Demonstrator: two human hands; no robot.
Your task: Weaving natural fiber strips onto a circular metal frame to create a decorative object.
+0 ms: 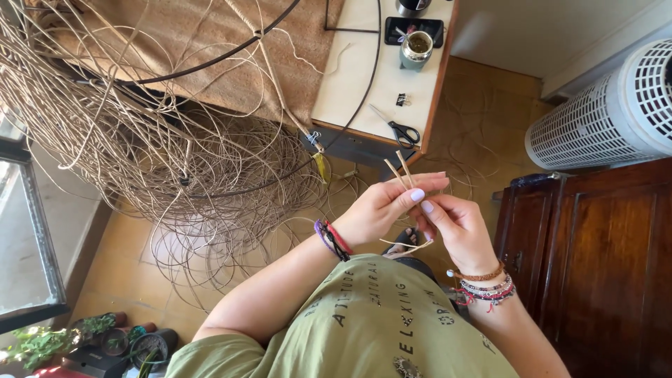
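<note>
Just below the desk (364, 77) corner, both hands meet over the floor. The left hand (381, 206) pinches a few thin cane strands (399, 168) between closed fingers, tips pointing up toward the desk so the ends stay aligned. The right hand (455, 227) seems to nip their lower ends, though its fingertips are partly hidden. Scissors (402, 131) lie at the desk edge, handy; loose cane coils (210, 175) spread left of it.

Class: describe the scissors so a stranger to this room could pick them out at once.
Find the white table at the top. Near its front edge lie the scissors, beside a small black binder clip. Only they have black loop handles and slim metal blades.
</note>
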